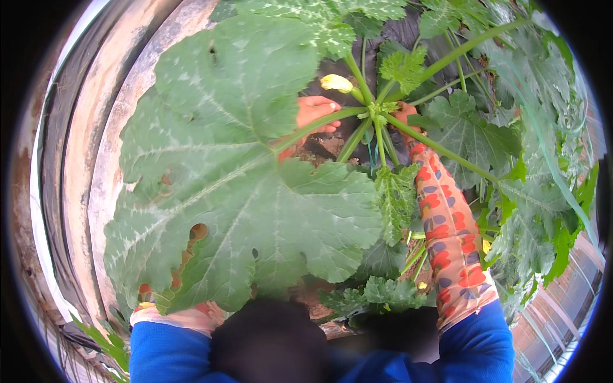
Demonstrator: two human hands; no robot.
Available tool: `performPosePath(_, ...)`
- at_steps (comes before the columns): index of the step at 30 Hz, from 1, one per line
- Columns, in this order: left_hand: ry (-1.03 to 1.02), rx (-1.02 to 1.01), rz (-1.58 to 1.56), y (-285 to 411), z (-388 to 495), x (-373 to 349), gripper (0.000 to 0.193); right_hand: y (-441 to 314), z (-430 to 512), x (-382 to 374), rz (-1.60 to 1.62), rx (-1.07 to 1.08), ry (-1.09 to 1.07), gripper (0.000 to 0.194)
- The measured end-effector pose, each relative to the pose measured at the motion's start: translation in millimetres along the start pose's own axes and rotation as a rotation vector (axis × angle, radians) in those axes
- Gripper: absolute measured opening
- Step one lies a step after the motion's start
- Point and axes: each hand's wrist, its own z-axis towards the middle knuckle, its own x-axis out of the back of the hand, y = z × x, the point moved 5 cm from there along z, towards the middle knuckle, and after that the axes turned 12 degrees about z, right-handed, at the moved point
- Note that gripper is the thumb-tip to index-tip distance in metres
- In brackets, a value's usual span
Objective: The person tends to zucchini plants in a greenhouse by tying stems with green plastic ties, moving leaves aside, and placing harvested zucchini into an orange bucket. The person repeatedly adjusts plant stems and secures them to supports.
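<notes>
A squash plant [376, 112] stands before me, its thick green leaf stalks spreading from one crown. My left hand [316, 115] is left of the crown, behind a leaf stalk. Its fingers are apart and nothing shows between them. A broad leaf [230, 158] hides that wrist and most of the forearm. Just above the hand is a closed pale-yellow blossom [336, 83] on a small green fruit [357, 95]. My right hand [406, 117] reaches in close to the crown's right side. Stalks and leaves cover its fingers, so its grip cannot be made out.
Black plastic mulch [330, 72] and bare soil [330, 143] lie under the plant. Thin green twine [371, 153] hangs below the crown. Dense foliage [536, 143] and pale green strings [550, 158] fill the right side. A pale wall-like band [81, 119] curves along the left.
</notes>
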Motion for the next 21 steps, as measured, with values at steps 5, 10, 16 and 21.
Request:
performPosePath(5, 0.076, 0.011, -0.176, -12, -1, 10, 0.024, -2, -21, 12, 0.056, 0.07, 0.066, 0.015)
performPosePath(10, 0.077, 0.182, 0.051, -62, 21, -2, 0.027, 1, -73, 27, 0.364, -0.045, 0.171, 0.013)
performPosePath(16, -0.018, 0.136, -0.029, -86, 66, -53, 0.031, 2, -149, 13, 0.507, -0.052, 0.05, 0.013)
performPosePath(21, 0.018, 0.127, -0.166, -87, 74, -70, 0.031, -28, -186, 38, 0.296, -0.075, 0.155, 0.011)
